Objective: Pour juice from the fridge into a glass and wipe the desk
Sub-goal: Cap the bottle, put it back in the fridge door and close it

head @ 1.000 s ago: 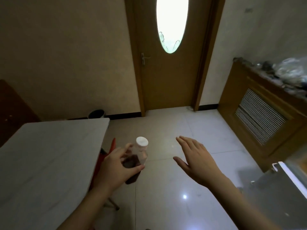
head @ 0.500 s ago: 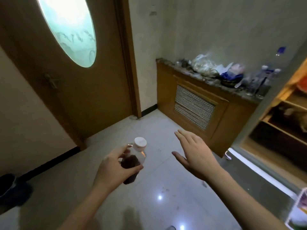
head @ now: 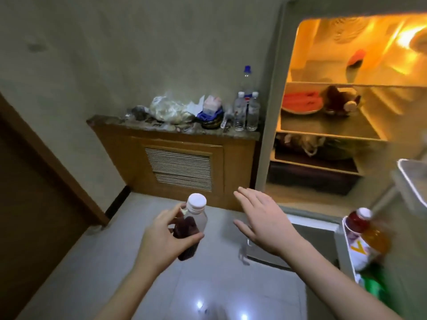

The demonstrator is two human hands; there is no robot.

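The left hand (head: 161,239) grips a capped bottle (head: 193,225) of dark juice, held over the floor; the right hand (head: 263,222) hovers empty, fingers spread, near the open fridge (head: 275,112). Likely the bottle is going back (or the door needs shutting), so the next move calls for a reach rightward.

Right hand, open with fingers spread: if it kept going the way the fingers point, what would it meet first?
Probably the wooden radiator cabinet left of the open fridge; right hand holds nothing, and the way looks free, though depth is unclear.
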